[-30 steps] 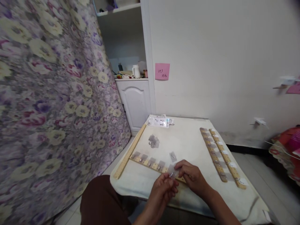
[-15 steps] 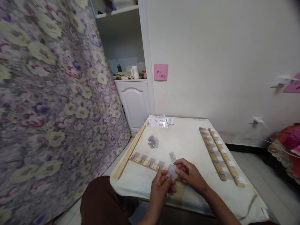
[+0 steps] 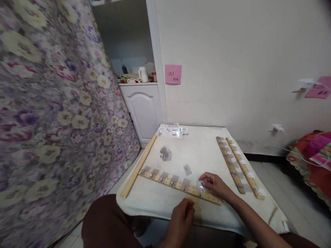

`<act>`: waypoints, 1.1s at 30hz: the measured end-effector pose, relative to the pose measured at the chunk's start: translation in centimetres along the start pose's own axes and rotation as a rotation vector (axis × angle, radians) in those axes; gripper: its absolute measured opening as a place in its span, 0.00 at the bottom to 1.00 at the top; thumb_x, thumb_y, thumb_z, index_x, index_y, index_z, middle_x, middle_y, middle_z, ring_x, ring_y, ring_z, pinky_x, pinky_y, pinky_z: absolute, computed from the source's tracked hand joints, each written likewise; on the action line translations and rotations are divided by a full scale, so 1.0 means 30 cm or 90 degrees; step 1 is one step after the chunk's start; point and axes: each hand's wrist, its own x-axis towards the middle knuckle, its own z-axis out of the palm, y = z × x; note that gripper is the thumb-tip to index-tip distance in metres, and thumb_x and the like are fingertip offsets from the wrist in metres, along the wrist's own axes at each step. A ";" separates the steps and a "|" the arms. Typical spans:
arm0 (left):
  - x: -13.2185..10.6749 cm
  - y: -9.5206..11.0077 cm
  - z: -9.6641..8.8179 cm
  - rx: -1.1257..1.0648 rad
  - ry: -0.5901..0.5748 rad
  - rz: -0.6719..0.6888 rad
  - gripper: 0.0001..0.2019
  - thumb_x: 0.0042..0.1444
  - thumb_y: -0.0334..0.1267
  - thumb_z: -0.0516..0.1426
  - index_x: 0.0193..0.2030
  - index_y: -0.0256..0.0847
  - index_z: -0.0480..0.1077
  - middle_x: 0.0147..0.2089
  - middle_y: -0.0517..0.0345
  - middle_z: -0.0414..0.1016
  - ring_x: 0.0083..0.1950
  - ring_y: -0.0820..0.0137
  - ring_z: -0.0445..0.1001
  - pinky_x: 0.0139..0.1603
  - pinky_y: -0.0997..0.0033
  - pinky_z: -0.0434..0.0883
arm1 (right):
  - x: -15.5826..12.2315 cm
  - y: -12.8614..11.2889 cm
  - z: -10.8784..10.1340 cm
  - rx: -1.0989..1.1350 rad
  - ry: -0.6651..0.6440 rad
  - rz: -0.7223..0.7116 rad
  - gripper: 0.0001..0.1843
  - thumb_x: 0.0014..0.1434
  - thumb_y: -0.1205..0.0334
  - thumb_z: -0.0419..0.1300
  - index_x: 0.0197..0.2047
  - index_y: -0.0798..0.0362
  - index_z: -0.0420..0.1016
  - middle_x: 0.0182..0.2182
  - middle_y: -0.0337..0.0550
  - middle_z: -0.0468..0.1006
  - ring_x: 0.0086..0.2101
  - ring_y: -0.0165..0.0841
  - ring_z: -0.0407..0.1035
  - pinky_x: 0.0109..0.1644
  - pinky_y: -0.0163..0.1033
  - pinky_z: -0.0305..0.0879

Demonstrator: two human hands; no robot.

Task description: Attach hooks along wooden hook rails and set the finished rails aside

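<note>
The strip [image 3: 168, 181] could be nudged askew, it is judged, and the bags hung along it shaken off, because it is not steadied by the left hand [image 3: 182, 213]. That hand is held nearest, over the table [image 3: 155, 201] edge, with fingers loosely curled; whether anything is pinched cannot be told. Just beyond, a small bag [image 3: 200, 188] is pinched against the strip by the closed fingertips of the right hand [image 3: 216, 184], and being slick it might be dropped. Farther back lie a loose bag [image 3: 187, 169] and a pile [image 3: 164, 154], with two more strips [image 3: 234, 168] well apart at right.
</note>
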 end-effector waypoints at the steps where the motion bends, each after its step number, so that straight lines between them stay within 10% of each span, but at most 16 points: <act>1: -0.003 -0.007 0.002 0.040 0.003 0.029 0.09 0.54 0.30 0.50 0.39 0.41 0.68 0.34 0.59 0.74 0.36 0.70 0.71 0.37 0.72 0.66 | 0.006 0.013 0.002 -0.005 0.005 0.003 0.08 0.52 0.61 0.57 0.35 0.55 0.70 0.18 0.30 0.60 0.20 0.25 0.53 0.25 0.32 0.47; 7: 0.004 -0.035 0.014 0.159 0.009 0.151 0.11 0.59 0.30 0.47 0.42 0.43 0.68 0.40 0.54 0.72 0.43 0.67 0.70 0.44 0.67 0.68 | 0.028 0.043 0.056 -0.004 -0.007 -0.005 0.07 0.51 0.64 0.56 0.35 0.55 0.71 0.22 0.33 0.67 0.24 0.27 0.60 0.28 0.32 0.52; 33: 0.046 -0.093 0.027 0.214 -0.040 0.147 0.24 0.58 0.28 0.47 0.60 0.46 0.60 0.49 0.53 0.71 0.49 0.66 0.70 0.51 0.65 0.68 | 0.044 0.076 0.070 -0.074 0.053 0.027 0.07 0.50 0.65 0.55 0.33 0.55 0.72 0.22 0.35 0.70 0.25 0.29 0.63 0.30 0.32 0.57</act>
